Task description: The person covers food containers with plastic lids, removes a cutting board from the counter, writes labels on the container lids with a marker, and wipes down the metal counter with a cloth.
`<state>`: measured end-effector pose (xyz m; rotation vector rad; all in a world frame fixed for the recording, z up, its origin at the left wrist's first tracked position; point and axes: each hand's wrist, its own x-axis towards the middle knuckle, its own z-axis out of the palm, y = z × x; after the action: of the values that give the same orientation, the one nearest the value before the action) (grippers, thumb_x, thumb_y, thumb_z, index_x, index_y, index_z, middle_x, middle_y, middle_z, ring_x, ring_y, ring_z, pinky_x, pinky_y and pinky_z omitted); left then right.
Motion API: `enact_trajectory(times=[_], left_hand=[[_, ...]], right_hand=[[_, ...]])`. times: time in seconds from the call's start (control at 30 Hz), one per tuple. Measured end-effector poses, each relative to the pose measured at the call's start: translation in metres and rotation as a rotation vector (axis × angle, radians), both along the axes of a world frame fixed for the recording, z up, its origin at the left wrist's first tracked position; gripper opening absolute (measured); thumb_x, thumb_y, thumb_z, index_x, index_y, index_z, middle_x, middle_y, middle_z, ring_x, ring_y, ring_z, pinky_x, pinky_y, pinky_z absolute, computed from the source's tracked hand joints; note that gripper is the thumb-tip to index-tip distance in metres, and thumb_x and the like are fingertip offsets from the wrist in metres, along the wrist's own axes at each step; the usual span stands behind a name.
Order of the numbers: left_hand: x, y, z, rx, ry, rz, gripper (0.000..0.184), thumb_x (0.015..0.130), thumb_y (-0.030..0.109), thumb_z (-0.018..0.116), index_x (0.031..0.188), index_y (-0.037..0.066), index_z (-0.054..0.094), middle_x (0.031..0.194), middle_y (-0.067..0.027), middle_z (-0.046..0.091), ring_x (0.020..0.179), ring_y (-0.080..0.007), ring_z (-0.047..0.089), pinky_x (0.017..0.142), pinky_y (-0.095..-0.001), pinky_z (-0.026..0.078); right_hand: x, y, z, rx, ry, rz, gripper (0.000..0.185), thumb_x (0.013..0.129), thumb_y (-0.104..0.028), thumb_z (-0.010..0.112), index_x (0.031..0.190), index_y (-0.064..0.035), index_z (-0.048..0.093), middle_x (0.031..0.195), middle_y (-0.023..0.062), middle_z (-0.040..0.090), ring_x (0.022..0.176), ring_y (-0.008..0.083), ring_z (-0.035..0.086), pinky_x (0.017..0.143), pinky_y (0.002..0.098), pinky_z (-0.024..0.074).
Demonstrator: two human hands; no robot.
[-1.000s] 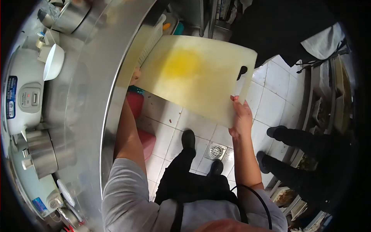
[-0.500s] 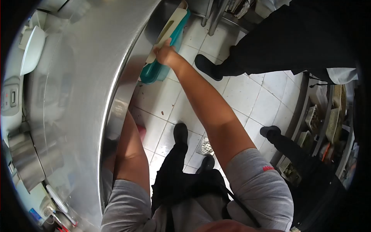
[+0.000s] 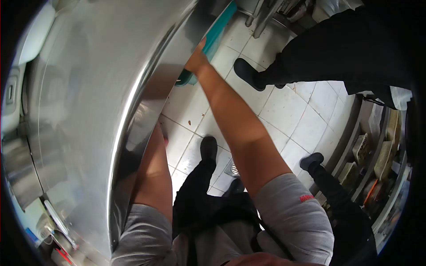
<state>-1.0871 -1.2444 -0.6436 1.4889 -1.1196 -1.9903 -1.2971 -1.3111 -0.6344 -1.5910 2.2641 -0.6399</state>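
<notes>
My right hand (image 3: 196, 60) reaches down beside the counter's edge and grips the near side of a teal plastic container (image 3: 217, 36). The counter hides part of the fingers and much of the container. My left forearm (image 3: 154, 162) goes in beneath the steel counter (image 3: 84, 111), and the hand at its end is out of sight. A small bit of something red shows beside that forearm, too little to name.
A co-worker's dark-clothed leg (image 3: 337, 48) and black shoe (image 3: 248, 73) stand at the upper right. Shelves with several baskets (image 3: 385, 159) line the right side. A floor drain (image 3: 234, 168) and brown debris (image 3: 189, 123) lie on white tiles.
The teal container and my right hand have gone further under the counter's edge. The cream-coloured piece seen in the container before is now hidden. My view has shifted slightly.
</notes>
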Motion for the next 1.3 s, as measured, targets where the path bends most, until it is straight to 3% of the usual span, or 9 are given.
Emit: enact_trajectory(times=[0.3, 0.5, 0.63, 0.83, 0.93, 1.03, 1.13, 1.17, 1.3], left_hand=[[-0.03, 0.094, 0.046, -0.143, 0.103, -0.057, 0.051, 0.076, 0.022, 0.052, 0.118, 0.004, 0.029, 0.105, -0.0166, 0.044, 0.101, -0.0232, 0.041, 0.083, -0.0306, 0.035], [0.111, 0.243, 0.179, -0.613, -0.161, -0.344, 0.057, 0.074, 0.024, 0.055, 0.119, -0.001, 0.029, 0.111, -0.0175, 0.039, 0.103, -0.0257, 0.039, 0.086, -0.0319, 0.033], [0.246, 0.286, 0.262, 0.122, -0.009, -0.398, 0.045, 0.079, 0.02, 0.05, 0.118, 0.005, 0.034, 0.099, -0.0089, 0.048, 0.086, -0.0148, 0.049, 0.074, -0.0277, 0.04], [0.373, 0.28, 0.383, -0.266, 0.064, -0.028, 0.035, 0.078, 0.018, 0.05, 0.11, 0.005, 0.043, 0.086, -0.0059, 0.053, 0.073, -0.0102, 0.051, 0.061, -0.0235, 0.04], [0.407, 0.225, 0.452, -0.488, -0.14, 0.287, 0.031, 0.079, 0.016, 0.05, 0.105, 0.001, 0.046, 0.084, -0.0041, 0.051, 0.073, -0.0098, 0.048, 0.068, -0.0232, 0.04], [0.442, 0.15, 0.459, -0.872, -0.319, 0.477, 0.033, 0.077, 0.017, 0.051, 0.104, 0.001, 0.048, 0.093, -0.0079, 0.053, 0.085, -0.0156, 0.05, 0.077, -0.0259, 0.038], [0.47, 0.086, 0.437, -1.221, -0.917, 0.284, 0.037, 0.073, 0.019, 0.055, 0.106, 0.005, 0.049, 0.104, -0.0121, 0.05, 0.096, -0.0235, 0.047, 0.083, -0.0316, 0.035], [0.473, 0.08, 0.429, -1.153, -0.971, 0.238, 0.035, 0.071, 0.019, 0.056, 0.103, 0.006, 0.05, 0.103, -0.0125, 0.05, 0.096, -0.0253, 0.046, 0.083, -0.0334, 0.035], [0.472, 0.076, 0.408, -1.04, -1.119, 0.114, 0.026, 0.066, 0.018, 0.059, 0.09, 0.009, 0.055, 0.094, -0.0125, 0.051, 0.091, -0.0288, 0.045, 0.078, -0.0372, 0.036]], right_hand=[[0.096, 0.243, 0.077, -0.165, -1.831, -0.189, 0.064, 0.079, -0.048, 0.038, 0.13, -0.0213, 0.009, 0.132, 0.0112, 0.016, 0.116, 0.0261, 0.029, 0.089, 0.0469, 0.0246], [0.129, 0.328, 0.216, 0.138, -1.217, -0.209, 0.027, 0.081, -0.023, 0.046, 0.102, -0.0055, 0.048, 0.091, 0.0056, 0.054, 0.079, 0.0133, 0.053, 0.067, 0.0243, 0.0442], [0.139, 0.281, 0.353, -0.36, -0.767, -0.044, 0.031, 0.079, -0.016, 0.048, 0.106, -0.0004, 0.046, 0.091, 0.0081, 0.054, 0.081, 0.0124, 0.049, 0.07, 0.0224, 0.0399], [0.209, 0.142, 0.38, -0.29, 0.604, -0.034, 0.042, 0.074, -0.028, 0.047, 0.105, -0.0001, 0.045, 0.114, 0.0209, 0.039, 0.104, 0.033, 0.038, 0.084, 0.0383, 0.0336], [0.295, 0.087, 0.351, -0.605, 0.364, 0.416, 0.033, 0.07, -0.032, 0.048, 0.085, -0.0022, 0.046, 0.084, 0.0164, 0.045, 0.084, 0.029, 0.043, 0.074, 0.0402, 0.0348], [0.458, 0.149, 0.359, -0.164, -0.38, 0.821, 0.023, 0.076, -0.018, 0.038, 0.092, -0.003, 0.044, 0.088, 0.011, 0.048, 0.083, 0.0262, 0.047, 0.074, 0.0375, 0.036], [0.533, 0.28, 0.37, 0.124, -0.359, 1.461, 0.028, 0.082, -0.025, 0.038, 0.095, -0.0034, 0.052, 0.098, 0.0133, 0.053, 0.096, 0.0282, 0.046, 0.083, 0.0376, 0.034], [0.531, 0.294, 0.389, 0.399, -0.856, 1.777, 0.025, 0.081, -0.022, 0.044, 0.097, -0.0049, 0.052, 0.096, 0.012, 0.054, 0.093, 0.0272, 0.049, 0.082, 0.0341, 0.0374], [0.454, 0.224, 0.397, 0.117, -0.829, 1.292, 0.03, 0.078, -0.025, 0.047, 0.1, -0.0047, 0.048, 0.1, 0.0084, 0.052, 0.083, 0.0212, 0.052, 0.073, 0.0329, 0.0413]])
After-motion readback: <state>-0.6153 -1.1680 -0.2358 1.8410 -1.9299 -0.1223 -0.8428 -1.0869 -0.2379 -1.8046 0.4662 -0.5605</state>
